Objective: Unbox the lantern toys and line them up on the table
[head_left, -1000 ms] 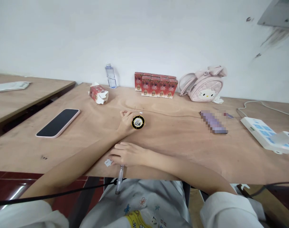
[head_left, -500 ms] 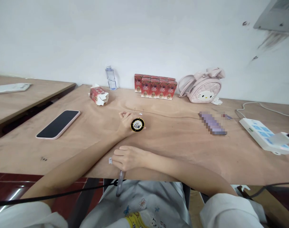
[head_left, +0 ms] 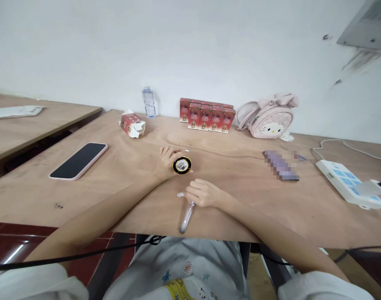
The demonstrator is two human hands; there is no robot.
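Note:
My left hand is closed around a round black disc with a gold rim, tilted so its face shows. A pale centre with small dark and light parts is visible on the disc. Nearer the table's front edge, my right hand is wrapped round what looks like a clear-handled screwdriver. Its handle slants down toward my body, and its other end is hidden by my fingers. At the fingertips of that hand is a small white piece, too small to name. Just beyond the disc lies a tiny white part with thin wires.
At the back stand an opened red box, a clear bottle, several red boxes and a pink bag. A phone lies left; a blurred purple item and a power strip lie right.
My right hand has moved right and away from my body, carrying the screwdriver and white piece over the table. The disc in my left hand has turned slightly.

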